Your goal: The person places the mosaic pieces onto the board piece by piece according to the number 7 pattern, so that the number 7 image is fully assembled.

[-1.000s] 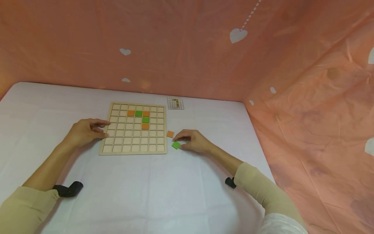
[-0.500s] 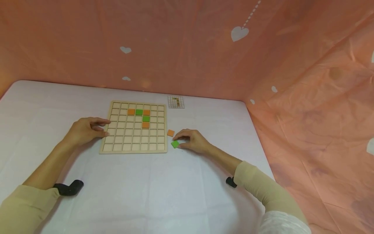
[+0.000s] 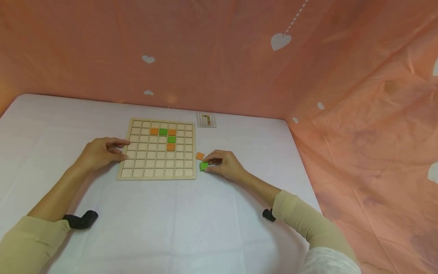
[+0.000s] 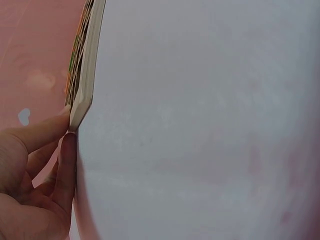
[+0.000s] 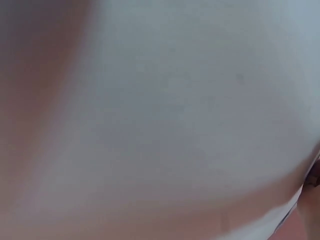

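In the head view, a wooden grid board (image 3: 156,178) lies flat, with orange and green square tiles set in its upper cells. My left hand (image 3: 99,153) rests its thumb and index finger, slightly apart, on the board's left edge. Its fingertips also show against the board's pale side (image 4: 90,70) in the left wrist view. Just right of the board, my right hand (image 3: 226,164) pinches a small green tile (image 3: 203,166) between thumb and fingers. A loose orange tile (image 3: 200,156) lies right behind that green one, close to the fingertips.
A small card (image 3: 206,120) printed with a grid pattern lies behind the board, to its right. White cloth (image 3: 205,220) covers the table. An orange curtain (image 3: 219,57) with white hearts stands behind and to the right. The right wrist view is mostly blurred.
The right hand has shifted slightly left toward the board, turning the green tile so that its sides now line up more with the board. The left hand stays in place.
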{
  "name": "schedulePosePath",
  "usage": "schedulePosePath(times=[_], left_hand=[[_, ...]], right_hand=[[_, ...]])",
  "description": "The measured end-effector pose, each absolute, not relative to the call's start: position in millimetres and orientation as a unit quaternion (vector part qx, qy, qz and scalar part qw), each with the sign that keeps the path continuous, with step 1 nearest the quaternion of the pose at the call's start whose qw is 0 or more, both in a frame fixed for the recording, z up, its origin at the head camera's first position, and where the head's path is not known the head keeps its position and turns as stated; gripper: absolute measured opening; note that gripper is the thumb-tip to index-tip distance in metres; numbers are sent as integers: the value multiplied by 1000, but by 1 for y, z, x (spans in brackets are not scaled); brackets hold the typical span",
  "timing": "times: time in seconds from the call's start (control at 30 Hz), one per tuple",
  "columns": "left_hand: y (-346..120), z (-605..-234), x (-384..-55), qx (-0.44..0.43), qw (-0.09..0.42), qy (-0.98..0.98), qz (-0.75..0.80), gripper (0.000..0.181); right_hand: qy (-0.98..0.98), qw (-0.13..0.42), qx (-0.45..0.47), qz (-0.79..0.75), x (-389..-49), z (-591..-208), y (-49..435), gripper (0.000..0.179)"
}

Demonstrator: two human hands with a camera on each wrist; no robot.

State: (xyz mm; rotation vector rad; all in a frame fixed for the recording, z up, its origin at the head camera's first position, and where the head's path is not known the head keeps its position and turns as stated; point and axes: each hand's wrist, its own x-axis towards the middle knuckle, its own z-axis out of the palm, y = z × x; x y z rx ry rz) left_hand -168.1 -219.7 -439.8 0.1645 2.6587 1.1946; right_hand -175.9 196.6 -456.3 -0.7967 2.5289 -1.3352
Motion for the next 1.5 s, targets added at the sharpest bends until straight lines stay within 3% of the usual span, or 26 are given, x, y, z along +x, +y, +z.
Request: schedulePosePath(times=[0.6,1.5], left_hand=[[-222,-441,-170,61,116,903,409,55],[-221,-441,-170,58,117,902,412,55]], right_hand=[[833,31,-296,-467,-195,-449,156,24],[876,53,-276,-391,-201,-449,98,25]])
